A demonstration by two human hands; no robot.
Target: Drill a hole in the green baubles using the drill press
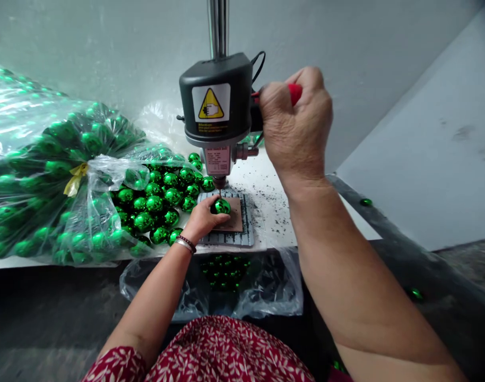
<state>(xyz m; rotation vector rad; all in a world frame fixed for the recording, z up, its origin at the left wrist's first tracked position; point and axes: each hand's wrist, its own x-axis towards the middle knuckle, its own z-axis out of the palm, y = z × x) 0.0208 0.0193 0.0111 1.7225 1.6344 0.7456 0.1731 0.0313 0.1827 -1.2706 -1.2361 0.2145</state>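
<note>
A shiny green ball (222, 206) rests on a brown board (235, 217) on the base plate of a bench drill press (216, 101). My left hand (206, 216) is closed around the ball's left side, thumb in front and fingers behind. Directly above the ball is the thin drill bit (219, 193); whether its tip has entered the ball is too small to tell. My right hand (297, 119) is wrapped round the red-gripped feed handle (295, 94) at the right of the drill head.
Loose green balls (153, 203) lie left of the drill, beside a large clear plastic bag (47, 175) full of them. Dark shavings (272, 212) litter the white table. Below its front edge, a plastic-lined container (266, 297) holds more balls. Another ball (365, 202) lies at right.
</note>
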